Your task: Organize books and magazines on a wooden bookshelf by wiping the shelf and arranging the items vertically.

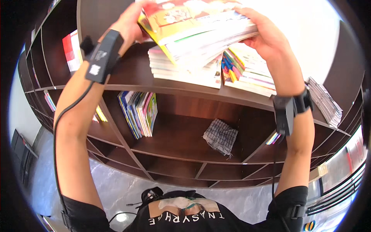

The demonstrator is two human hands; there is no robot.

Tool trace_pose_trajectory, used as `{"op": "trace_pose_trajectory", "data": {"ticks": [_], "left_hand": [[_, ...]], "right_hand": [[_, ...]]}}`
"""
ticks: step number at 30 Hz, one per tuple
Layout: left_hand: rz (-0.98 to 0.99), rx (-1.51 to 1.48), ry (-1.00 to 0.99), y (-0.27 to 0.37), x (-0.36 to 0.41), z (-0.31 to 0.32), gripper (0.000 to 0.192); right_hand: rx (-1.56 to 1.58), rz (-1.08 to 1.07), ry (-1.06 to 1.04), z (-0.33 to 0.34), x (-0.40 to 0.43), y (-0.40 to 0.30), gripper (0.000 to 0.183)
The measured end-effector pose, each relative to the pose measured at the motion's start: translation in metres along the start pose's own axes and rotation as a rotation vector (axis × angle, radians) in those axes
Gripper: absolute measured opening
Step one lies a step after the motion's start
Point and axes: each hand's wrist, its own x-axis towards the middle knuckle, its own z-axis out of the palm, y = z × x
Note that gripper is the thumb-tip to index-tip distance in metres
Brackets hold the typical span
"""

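Observation:
At the top of the view, my left hand (132, 24) and my right hand (265, 33) grip a stack of thin books (200, 34) from its two sides. An orange illustrated cover lies uppermost, and a yellow edge shows at the left. The stack is tilted over two piles on the dark wood shelf: a white-edged pile of books (185, 68) on the left and a pile with colourful spines (249, 72) on the right. Whether the held stack touches the left pile I cannot tell. Glare washes out part of the pages.
Below, a compartment holds upright thin books (139, 113) and a folded checked cloth (221, 136). Red-and-white books (72, 50) stand at the left, and a leaning row of books (324, 101) at the right. The shelf's front edge (185, 90) runs beneath the piles. A cable (56, 139) follows my left arm.

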Motion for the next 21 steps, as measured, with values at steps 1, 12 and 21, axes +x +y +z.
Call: {"op": "trace_pose_trajectory", "data": {"ticks": [1,12,21], "left_hand": [[0.077,0.010,-0.044,0.010,-0.002,0.001,0.031],[0.901,0.048,0.022,-0.051,-0.239,-0.123,0.034],[0.494,-0.009,0.556,-0.193,-0.282,-0.135,0.065]], "right_hand": [[0.042,-0.115,0.018,-0.002,-0.008,0.003,0.031],[0.003,-0.833,-0.186,0.066,-0.137,0.117,0.066],[0.152,-0.052,-0.663,0.077,-0.195,0.262,0.089]]}}
